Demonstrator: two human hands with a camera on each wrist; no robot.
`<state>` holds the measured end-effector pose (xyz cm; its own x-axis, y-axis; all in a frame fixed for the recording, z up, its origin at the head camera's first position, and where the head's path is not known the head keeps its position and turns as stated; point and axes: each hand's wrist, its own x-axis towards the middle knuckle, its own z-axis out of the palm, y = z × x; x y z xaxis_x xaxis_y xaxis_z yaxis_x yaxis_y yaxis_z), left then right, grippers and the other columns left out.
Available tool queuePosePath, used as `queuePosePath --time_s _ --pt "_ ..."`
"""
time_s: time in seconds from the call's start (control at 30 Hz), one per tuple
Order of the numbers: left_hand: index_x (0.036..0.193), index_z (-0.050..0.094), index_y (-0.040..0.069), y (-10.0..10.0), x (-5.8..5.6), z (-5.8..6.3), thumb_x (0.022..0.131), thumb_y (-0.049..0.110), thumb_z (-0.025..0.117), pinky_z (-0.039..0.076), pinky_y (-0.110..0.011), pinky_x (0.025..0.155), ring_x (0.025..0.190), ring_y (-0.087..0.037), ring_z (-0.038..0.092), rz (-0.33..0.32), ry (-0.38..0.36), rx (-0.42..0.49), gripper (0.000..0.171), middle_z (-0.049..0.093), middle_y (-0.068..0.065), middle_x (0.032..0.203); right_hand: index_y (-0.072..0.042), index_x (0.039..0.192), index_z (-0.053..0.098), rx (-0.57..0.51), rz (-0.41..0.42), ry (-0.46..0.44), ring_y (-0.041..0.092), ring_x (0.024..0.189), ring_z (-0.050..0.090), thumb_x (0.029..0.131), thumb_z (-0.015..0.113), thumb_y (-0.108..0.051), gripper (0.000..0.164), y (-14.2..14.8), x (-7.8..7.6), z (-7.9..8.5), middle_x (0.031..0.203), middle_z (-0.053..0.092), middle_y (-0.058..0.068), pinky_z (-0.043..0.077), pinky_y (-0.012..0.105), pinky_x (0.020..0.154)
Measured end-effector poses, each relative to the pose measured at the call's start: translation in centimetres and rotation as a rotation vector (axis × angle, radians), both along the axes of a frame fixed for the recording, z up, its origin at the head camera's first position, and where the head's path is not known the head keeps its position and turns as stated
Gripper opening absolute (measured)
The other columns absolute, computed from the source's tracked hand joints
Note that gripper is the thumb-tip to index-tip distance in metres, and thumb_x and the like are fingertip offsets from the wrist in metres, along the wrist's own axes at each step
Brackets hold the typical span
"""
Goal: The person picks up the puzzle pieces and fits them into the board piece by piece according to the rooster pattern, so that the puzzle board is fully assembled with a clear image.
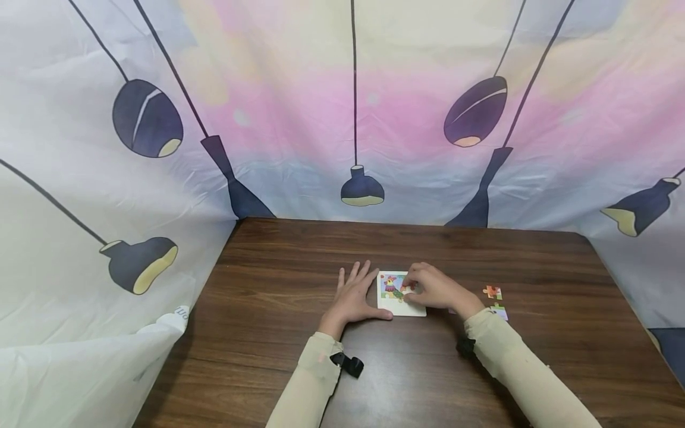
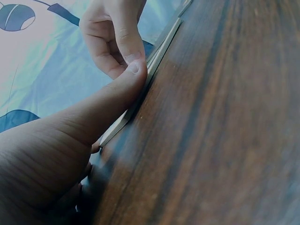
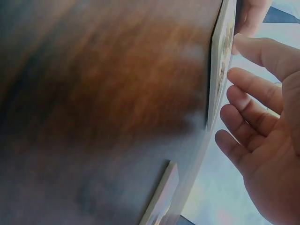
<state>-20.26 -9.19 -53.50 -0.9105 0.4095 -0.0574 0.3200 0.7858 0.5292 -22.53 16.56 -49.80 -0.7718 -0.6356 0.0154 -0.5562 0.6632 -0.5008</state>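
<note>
A small white-bordered jigsaw board [image 1: 393, 306] lies on the table, with a colourful bird picture in its frame. My left hand [image 1: 353, 300] is spread flat at its left side, the thumb along the near edge. Over the board's right part is my right hand [image 1: 436, 288], its fingertips down on the picture. In the right wrist view, the right hand [image 3: 262, 112] has gently bent fingers, tips apart, at the board [image 3: 215, 75]; no piece shows between them. The left wrist view shows the left thumb [image 2: 112, 96] against the board's edge [image 2: 115, 131].
Loose jigsaw pieces lie right of the board: an orange-red piece [image 1: 493, 292] and a green and lilac piece [image 1: 499, 311]. Another is partly hidden under the right wrist. The brown wooden table [image 1: 267, 285] meets a printed cloth [image 1: 299, 119] at the back and left.
</note>
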Motion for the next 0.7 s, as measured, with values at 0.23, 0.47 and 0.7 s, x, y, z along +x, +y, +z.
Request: queuePosePath --time_s 0.23,0.47,0.7 --pt "0.168 0.033 0.020 0.0 0.0 0.0 0.073 0.072 0.086 -0.009 -0.058 0.128 0.163 -0.029 0.003 0.000 0.004 0.003 0.121 0.016 -0.007 0.176 -0.010 0.109 0.080 -0.024 0.025 0.003 0.015 0.093 0.059 0.092 0.083 -0.018 0.019 0.0 -0.1 -0.1 0.102 0.065 -0.002 0.055 0.041 0.084" --pt "0.168 0.032 0.019 0.0 0.0 0.2 0.073 0.071 0.087 -0.009 -0.058 0.128 0.163 -0.028 0.002 -0.001 0.004 0.004 0.121 0.016 -0.007 0.176 -0.008 0.108 0.080 -0.027 0.053 0.013 0.013 0.089 0.057 0.092 0.082 -0.015 0.017 -0.1 0.0 -0.1 0.100 0.063 -0.002 0.054 0.038 0.081" --pt "0.168 0.033 0.020 0.0 0.1 0.1 0.073 0.070 0.087 -0.009 -0.058 0.128 0.163 -0.029 0.003 -0.001 0.007 0.010 0.120 0.016 -0.007 0.176 -0.007 0.112 0.080 -0.093 -0.005 0.047 0.022 0.096 0.063 0.093 0.080 -0.014 0.020 2.7 -0.2 0.1 0.104 0.067 0.001 0.055 0.046 0.083"
